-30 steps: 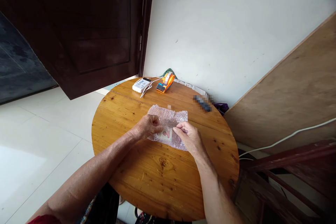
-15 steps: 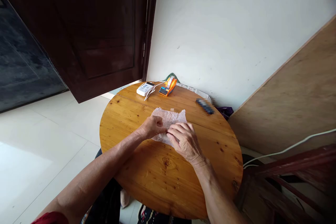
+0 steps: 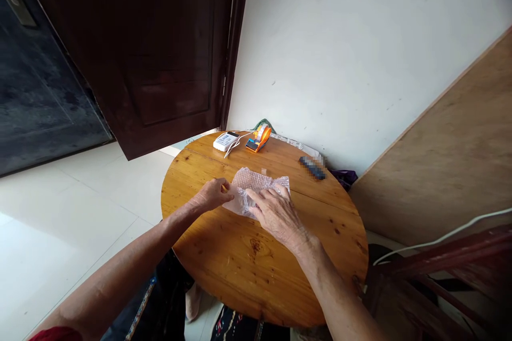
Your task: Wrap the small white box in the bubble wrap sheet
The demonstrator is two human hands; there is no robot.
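A sheet of clear bubble wrap [image 3: 252,177] lies crumpled on the round wooden table [image 3: 224,272]. My left hand [image 3: 211,195] pinches its left edge between thumb and fingers, pulling that side out flat. My right hand [image 3: 276,212] rests over the wrap's right part with the fingers apart and the palm down. Whatever may lie inside or under the wrap is hidden by the folds and my right hand. A small piece of clear tape [image 3: 264,171] shows just beyond the wrap.
Toward the table's back stand a white box-shaped device with a cable [image 3: 226,141] and an orange tape dispenser [image 3: 258,138]. A dark, pixelated long object [image 3: 312,167] lies at the right. Behind are a dark door [image 3: 168,64] and a white wall [image 3: 340,53].
My left hand has moved left, away from my right hand, drawing out the wrap's left edge. The right hand's fingers have spread over the wrap. The camera view has shifted slightly.
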